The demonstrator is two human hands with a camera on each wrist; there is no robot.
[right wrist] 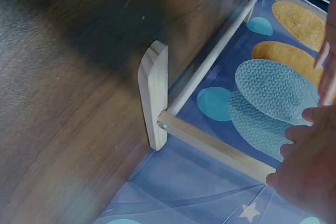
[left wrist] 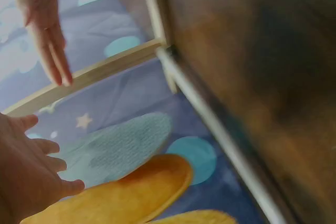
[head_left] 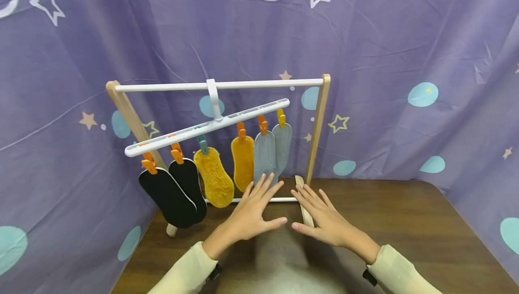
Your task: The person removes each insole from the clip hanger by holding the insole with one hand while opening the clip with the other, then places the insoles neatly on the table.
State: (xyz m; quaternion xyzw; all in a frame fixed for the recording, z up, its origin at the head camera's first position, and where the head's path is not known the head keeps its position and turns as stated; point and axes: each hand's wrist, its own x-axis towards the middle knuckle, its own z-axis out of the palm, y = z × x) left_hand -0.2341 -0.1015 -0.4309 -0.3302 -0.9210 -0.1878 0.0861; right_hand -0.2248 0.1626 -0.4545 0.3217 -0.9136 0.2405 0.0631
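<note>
My left hand (head_left: 251, 215) is held with fingers spread in front of the grey insoles, its fingertips overlapping the nearer grey insole (head_left: 265, 152) in the head view. To its right, my right hand (head_left: 324, 219) also has its fingers extended, near the rack's right foot (head_left: 306, 215). Neither hand holds anything. A white hanger (head_left: 182, 134) hooks over the rack's top bar (head_left: 259, 84) and tilts down to the left. From its clips hang two black insoles (head_left: 166, 197), a fuzzy yellow insole (head_left: 214, 177), a smoother yellow insole (head_left: 242, 163) and a second grey insole (head_left: 285, 145).
The wooden rack's posts (head_left: 317, 127) stand at the back of a brown table (head_left: 385, 226), with a low white bar (head_left: 279, 200) between the feet. Behind hangs a purple curtain (head_left: 377, 51) with stars and moons. Orange clips (head_left: 149, 163), a teal clip (head_left: 203, 145) and a yellow clip (head_left: 281, 118) grip the insoles.
</note>
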